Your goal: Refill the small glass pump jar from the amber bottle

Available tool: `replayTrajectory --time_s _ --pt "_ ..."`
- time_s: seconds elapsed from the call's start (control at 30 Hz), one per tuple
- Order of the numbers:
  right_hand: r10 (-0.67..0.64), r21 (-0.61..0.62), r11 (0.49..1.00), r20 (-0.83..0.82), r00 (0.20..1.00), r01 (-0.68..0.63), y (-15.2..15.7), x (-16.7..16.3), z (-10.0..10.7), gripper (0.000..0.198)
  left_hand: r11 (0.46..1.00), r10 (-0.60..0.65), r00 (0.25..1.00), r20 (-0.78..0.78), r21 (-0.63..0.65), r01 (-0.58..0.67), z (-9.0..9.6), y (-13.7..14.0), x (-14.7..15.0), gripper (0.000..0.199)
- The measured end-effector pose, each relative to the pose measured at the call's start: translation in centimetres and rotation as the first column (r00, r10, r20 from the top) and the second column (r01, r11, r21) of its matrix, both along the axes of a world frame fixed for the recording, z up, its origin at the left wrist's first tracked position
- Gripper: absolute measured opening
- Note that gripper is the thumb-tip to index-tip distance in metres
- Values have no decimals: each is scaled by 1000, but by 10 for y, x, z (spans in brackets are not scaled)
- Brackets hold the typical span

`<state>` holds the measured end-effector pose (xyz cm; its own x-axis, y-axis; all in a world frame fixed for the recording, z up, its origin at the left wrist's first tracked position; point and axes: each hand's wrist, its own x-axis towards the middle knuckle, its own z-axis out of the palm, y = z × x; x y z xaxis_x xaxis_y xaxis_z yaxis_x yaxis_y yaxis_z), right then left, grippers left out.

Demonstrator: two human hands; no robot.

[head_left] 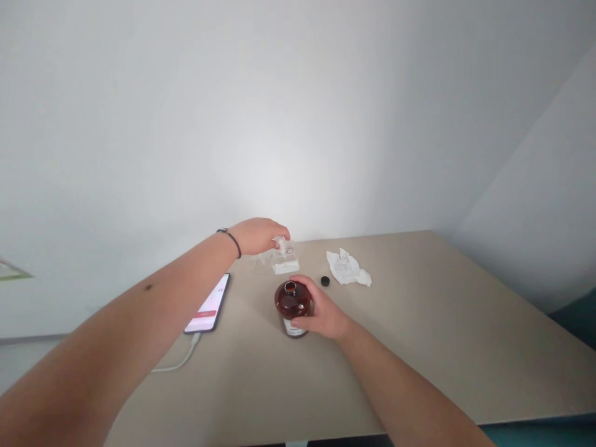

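Observation:
My right hand (323,311) is wrapped around a dark amber bottle (292,303) that stands upright on the table. The bottle has no cap on its neck, and part of its white label shows below the fingers. Farther back, my left hand (261,236) pinches a clear plastic bag (285,266) with a white printed strip. Something whitish shows at the fingertips, too small to name. A small black cap (325,281) lies on the table to the right of the bottle.
Crumpled white tissue (347,269) lies right of the cap. A lit phone (208,310) with a white cable (184,362) rests under my left forearm. The beige table (447,335) meets a white wall (298,112) at the back.

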<state>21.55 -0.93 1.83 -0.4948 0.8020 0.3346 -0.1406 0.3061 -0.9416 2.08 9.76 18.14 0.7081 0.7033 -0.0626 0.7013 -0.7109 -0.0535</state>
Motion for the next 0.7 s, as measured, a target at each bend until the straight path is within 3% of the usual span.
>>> replayTrajectory --time_s 0.13,0.37,0.7 --pt "26 -41 999 -39 999 -28 1 -1 -5 86 998 57 987 -150 47 -50 -9 24 12 33" --pt "61 -51 997 -77 995 -65 1 -2 -7 85 993 114 979 -169 31 -110 -32 47 11 32" --pt "75 -74 994 -91 993 -82 -1 -3 -2 87 984 179 970 -162 13 -179 -46 61 7 32"
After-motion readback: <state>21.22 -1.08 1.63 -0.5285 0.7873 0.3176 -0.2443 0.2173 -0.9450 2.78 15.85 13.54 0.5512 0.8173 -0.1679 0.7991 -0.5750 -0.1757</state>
